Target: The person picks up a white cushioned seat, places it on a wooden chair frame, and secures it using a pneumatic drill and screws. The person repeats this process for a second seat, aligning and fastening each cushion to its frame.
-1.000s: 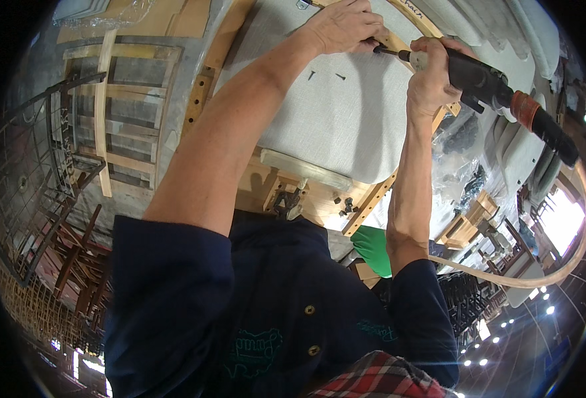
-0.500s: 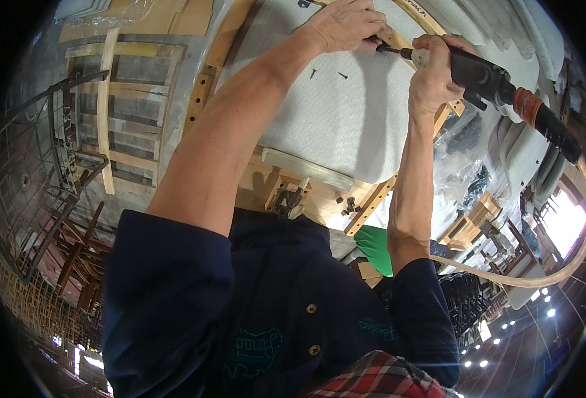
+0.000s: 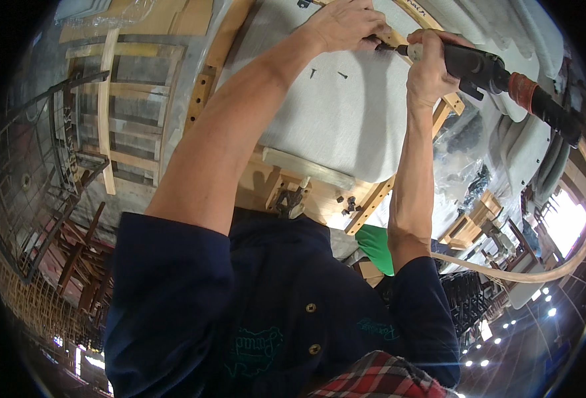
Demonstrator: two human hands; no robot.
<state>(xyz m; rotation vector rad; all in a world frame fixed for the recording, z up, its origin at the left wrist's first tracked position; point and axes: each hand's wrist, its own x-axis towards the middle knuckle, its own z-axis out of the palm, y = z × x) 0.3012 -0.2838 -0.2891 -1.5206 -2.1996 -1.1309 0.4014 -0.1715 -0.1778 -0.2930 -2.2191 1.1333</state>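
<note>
My right hand grips a black power screwdriver with an orange-red collar at its rear. Its bit points left, toward a small dark part at the far edge of a pale grey fabric-covered panel. At that part my left hand has its fingers bent together; what they pinch is mostly hidden. Two loose dark screws, one screw to the left and another screw to the right, lie on the panel below my left hand.
A wooden frame with drilled holes surrounds the panel. Along the near side are a clamp and several small black pieces. A pale hose curves round the right. Left stand a pallet and a wire rack.
The screwdriver and my right hand have shifted slightly, with the tool's rear end higher in view. My left hand stays at the dark part.
</note>
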